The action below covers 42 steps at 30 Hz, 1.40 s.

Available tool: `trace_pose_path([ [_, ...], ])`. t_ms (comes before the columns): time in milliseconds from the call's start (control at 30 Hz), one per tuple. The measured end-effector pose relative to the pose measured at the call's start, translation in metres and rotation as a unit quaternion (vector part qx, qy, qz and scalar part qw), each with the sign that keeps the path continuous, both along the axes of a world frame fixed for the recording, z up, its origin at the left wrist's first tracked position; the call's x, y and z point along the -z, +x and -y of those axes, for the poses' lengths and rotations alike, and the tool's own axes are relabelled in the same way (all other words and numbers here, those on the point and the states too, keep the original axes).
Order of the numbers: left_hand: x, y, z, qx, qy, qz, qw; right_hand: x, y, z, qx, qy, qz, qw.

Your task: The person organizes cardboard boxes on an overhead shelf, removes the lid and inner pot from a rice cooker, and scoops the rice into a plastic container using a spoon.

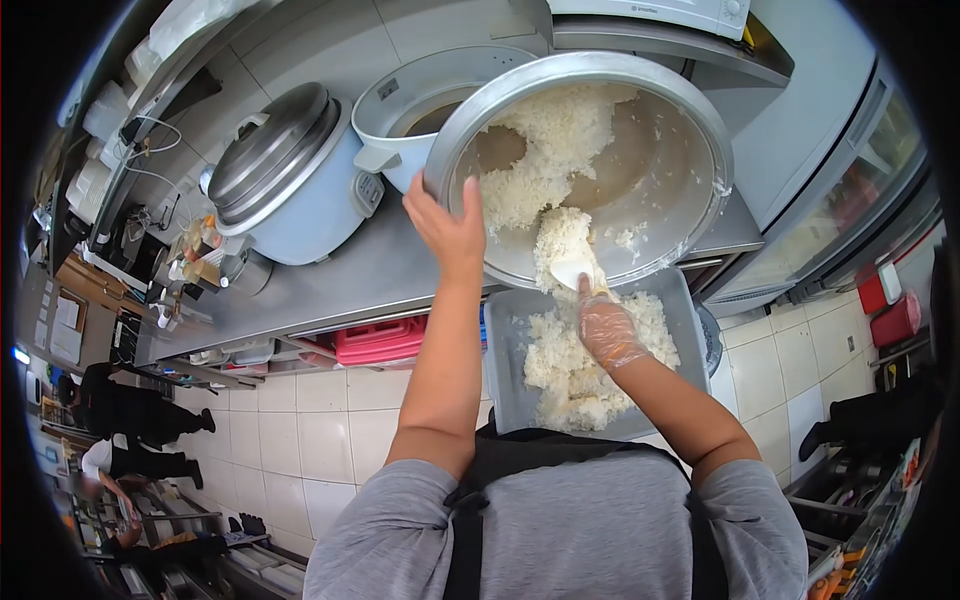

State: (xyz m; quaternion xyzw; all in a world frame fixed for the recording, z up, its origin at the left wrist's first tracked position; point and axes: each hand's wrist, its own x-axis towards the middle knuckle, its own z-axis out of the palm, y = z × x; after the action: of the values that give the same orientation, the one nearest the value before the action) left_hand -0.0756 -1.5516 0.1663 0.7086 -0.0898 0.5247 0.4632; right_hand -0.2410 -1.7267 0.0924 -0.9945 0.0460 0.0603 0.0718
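A large metal pot (660, 150) is tilted toward me, with cooked rice (560, 135) clumped along its left and back wall. My left hand (448, 225) grips the pot's left rim, thumb on the inner side. In a clear plastic glove, my right hand (606, 325) is closed on a white rice paddle (572, 272), index finger stretched along it. Rice lies on and around the paddle at the pot's front lip. Right below the lip is a grey tub (505, 370) with a heap of rice in it, partly hidden by my right forearm.
A lidded rice cooker (305, 180) and an open cooker body (395, 110) stand on the steel counter (410, 270) to the left. A glass-door fridge (850, 190) is at the right. A pink bin (380, 341) sits below the counter. Other people (130, 405) are at the far left.
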Motion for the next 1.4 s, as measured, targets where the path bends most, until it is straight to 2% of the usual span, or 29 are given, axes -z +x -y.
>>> trace_pose_path([
  [67, -0.051, 0.006, 0.002, 0.04, 0.078, 0.012, 0.996, 0.002, 0.002, 0.0, -0.01, -0.008, -0.009, 1.0],
  [133, -0.11, 0.014, 0.007, 0.132, 0.174, 0.028, 0.975, 0.004, 0.008, 0.004, -0.026, -0.011, -0.014, 1.0],
  [200, -0.153, 0.013, 0.019, 0.145, 0.317, -0.022, 0.937, 0.007, 0.014, 0.016, -0.048, -0.005, -0.015, 0.999],
  [300, -0.176, 0.004, 0.029, 0.186, 0.344, -0.14, 0.91, 0.001, 0.031, 0.042, -0.05, 0.033, -0.013, 0.998],
  [367, -0.173, 0.012, 0.037, 0.162, 0.335, -0.115, 0.921, 0.012, 0.048, 0.083, -0.128, 0.074, 0.198, 0.969],
  [400, -0.171, 0.015, 0.038, 0.151, 0.33, -0.105, 0.926, -0.003, 0.054, 0.086, -0.164, 0.094, 0.298, 0.936],
  [433, -0.169, 0.018, 0.04, 0.142, 0.329, -0.11, 0.927, -0.02, 0.06, 0.091, -0.071, 0.148, 0.226, 0.96],
  [467, -0.169, 0.021, 0.041, 0.133, 0.328, -0.114, 0.928, -0.064, 0.061, 0.084, 0.024, 0.198, 0.151, 0.968],
  [533, -0.17, 0.023, 0.043, 0.12, 0.324, -0.118, 0.931, -0.085, 0.085, 0.085, 0.018, 0.175, 0.208, 0.962],
  [733, -0.161, 0.023, 0.036, 0.104, 0.303, -0.101, 0.942, -0.104, 0.159, 0.08, 0.034, 0.096, 0.095, 0.99],
  [933, -0.158, 0.022, 0.027, 0.079, 0.298, -0.142, 0.941, -0.121, 0.201, 0.085, -0.08, 0.0, 0.009, 0.997],
  [1133, -0.156, 0.02, 0.022, 0.079, 0.29, -0.128, 0.945, -0.135, 0.226, 0.067, -0.157, -0.175, -0.051, 0.971],
  [1333, -0.155, 0.021, 0.019, 0.074, 0.285, -0.127, 0.947, -0.103, 0.241, 0.058, -0.173, -0.172, -0.049, 0.969],
  [1400, -0.153, 0.02, 0.02, 0.077, 0.277, -0.122, 0.95, -0.094, 0.241, 0.047, -0.17, -0.174, -0.093, 0.965],
])
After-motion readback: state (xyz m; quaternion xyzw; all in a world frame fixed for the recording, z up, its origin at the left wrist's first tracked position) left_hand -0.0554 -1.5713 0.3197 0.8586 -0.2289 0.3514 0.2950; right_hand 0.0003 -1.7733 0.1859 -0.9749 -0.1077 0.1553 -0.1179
